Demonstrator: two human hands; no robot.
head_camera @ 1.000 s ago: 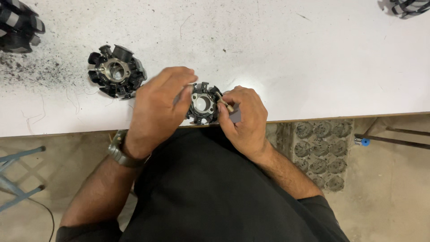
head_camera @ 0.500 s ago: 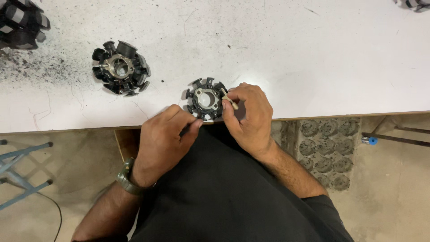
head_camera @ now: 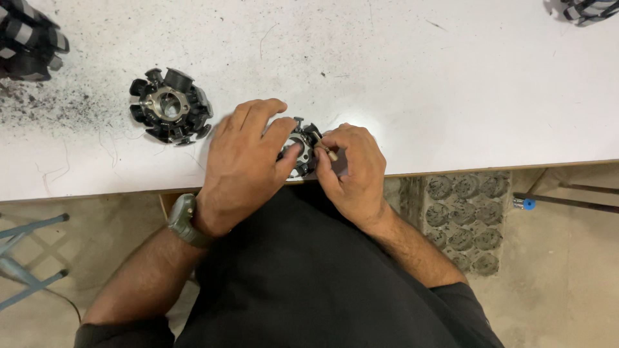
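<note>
A round black stator with a metal core (head_camera: 300,147) lies near the front edge of the white table (head_camera: 412,84). My left hand (head_camera: 244,161) covers its left side, fingers and thumb gripping it. My right hand (head_camera: 351,169) sits on its right side and pinches a thin, light-coloured stick-like tool (head_camera: 325,149) whose tip rests on the stator. Most of the stator is hidden under both hands. A watch (head_camera: 182,219) is on my left wrist.
A second black stator (head_camera: 169,106) lies to the left amid dark dust (head_camera: 45,109). Striped black parts sit at the far left corner (head_camera: 26,38) and far right corner (head_camera: 590,9). Below the table edge are a patterned floor grate (head_camera: 464,219) and blue metal legs (head_camera: 26,258).
My left hand has moved up from the table edge back onto the stator, covering its left side. The right hand stayed at the stator's right side with the thin tool.
</note>
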